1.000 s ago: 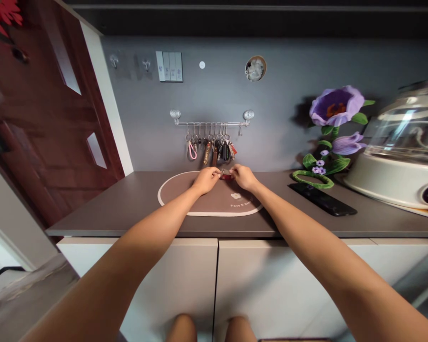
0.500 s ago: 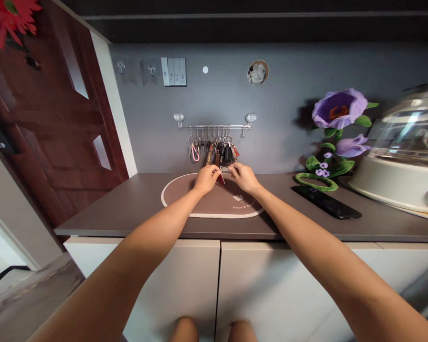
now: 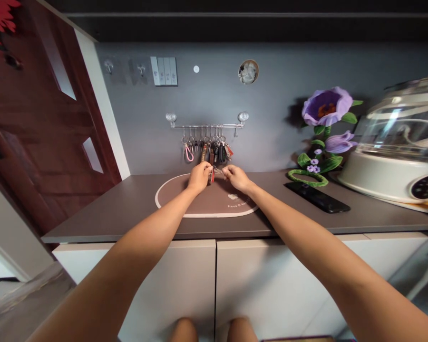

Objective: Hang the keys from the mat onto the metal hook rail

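Observation:
My left hand [image 3: 199,176] is closed in a pinch on a small bunch of keys [image 3: 212,176] with a red piece hanging from it. My right hand [image 3: 237,177] is closed too, its fingertips on the other end of a thin silvery part of the bunch. Whether that part is a key or a ring is too small to tell. Both hands hover over a brown oval mat [image 3: 199,204] with a pale border. Just behind them, several key sets [image 3: 222,152] with fobs hang from a clear hook rail [image 3: 207,126] on the grey wall.
A black phone [image 3: 319,198] lies right of the mat, by a purple fabric flower [image 3: 327,107] with a green ring base. Farther right stands a cream appliance with a clear dome [image 3: 388,175]. A dark shelf [image 3: 235,28] overhangs the counter [image 3: 103,204]; a reddish-brown door [image 3: 46,128] is at left.
The view has swung slightly to the right. The keys have turned between my fingers, and the silvery part now spans the gap between both hands. Both hands stay closed.

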A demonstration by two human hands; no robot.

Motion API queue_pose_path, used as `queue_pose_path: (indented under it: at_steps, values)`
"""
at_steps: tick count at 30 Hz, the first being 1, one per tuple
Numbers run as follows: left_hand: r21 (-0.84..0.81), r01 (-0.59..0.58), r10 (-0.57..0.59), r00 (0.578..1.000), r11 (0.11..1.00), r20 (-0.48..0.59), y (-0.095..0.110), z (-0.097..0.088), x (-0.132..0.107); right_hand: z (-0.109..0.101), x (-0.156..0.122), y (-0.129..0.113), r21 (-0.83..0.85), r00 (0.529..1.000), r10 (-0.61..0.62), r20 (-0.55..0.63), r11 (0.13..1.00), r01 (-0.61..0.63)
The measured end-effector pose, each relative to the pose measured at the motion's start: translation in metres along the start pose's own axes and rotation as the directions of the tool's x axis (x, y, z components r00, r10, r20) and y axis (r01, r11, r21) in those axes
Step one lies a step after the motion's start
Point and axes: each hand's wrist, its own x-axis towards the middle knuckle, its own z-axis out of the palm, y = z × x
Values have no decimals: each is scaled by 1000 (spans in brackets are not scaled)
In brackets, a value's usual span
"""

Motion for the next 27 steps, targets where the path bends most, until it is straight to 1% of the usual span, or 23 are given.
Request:
queue_pose_path:
  at_steps: [4,6,9,13,16,21,27]
  values:
    - [-75,14,-14,1000,997,1,-2,3,0,5,1,8,116,995,-21,94,993,10]
    - [-101,12,-11,1000,995,10,-1,3,0,6,2,9,121,994,-37,106,992,24]
    - [-134,15,-10,999,991,37,2,3,-1,6,2,7,116,996,-49,78,992,40]
    - [-133,10,0,998,991,70,6,3,-3,5,0,-2,228,996,-77,40,971,67]
    - [-92,-19,25,998,996,63,8,3,-3,3,-1,-8,276,996,-92,12,958,85]
    - [-62,-23,26,998,998,54,10,2,-3,0,-2,-13,298,999,-48,-12,953,50]
    - [-40,-41,44,996,998,77,13,1,-5,0,0,-12,271,996,-59,-73,960,77]
